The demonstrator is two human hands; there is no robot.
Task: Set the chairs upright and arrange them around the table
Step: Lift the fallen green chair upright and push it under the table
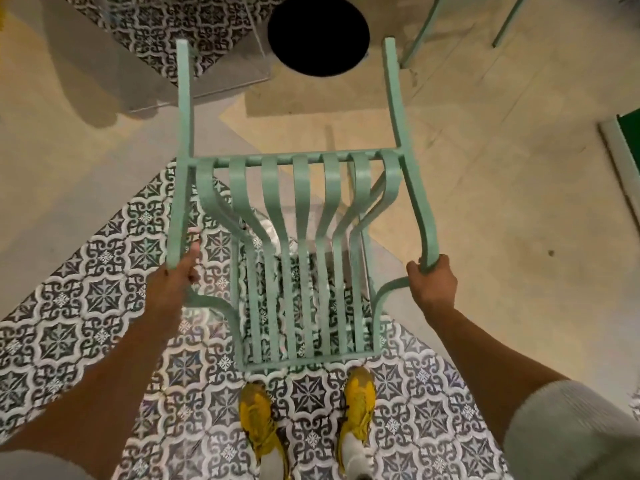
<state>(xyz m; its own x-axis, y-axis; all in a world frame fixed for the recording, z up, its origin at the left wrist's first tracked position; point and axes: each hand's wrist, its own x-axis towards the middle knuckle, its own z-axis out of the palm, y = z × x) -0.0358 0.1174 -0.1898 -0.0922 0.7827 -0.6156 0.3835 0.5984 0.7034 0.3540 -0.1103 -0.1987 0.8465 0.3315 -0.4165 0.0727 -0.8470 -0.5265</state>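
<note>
A mint-green metal chair (304, 216) with curved slats hangs tipped in front of me, its two front legs pointing away toward the top of the head view. My left hand (173, 282) grips its left armrest and my right hand (433, 282) grips the right armrest. The slatted back reaches down to just above my yellow shoes (360, 403). A round black table base (318, 32) stands on the floor beyond the chair's legs, under a clear table top whose edge (221, 88) shows faintly.
Thin green legs of another chair (426, 32) stand at the top right. A green and white board (623, 147) lies at the right edge. The floor is beige with patches of black-and-white patterned tile (86, 306).
</note>
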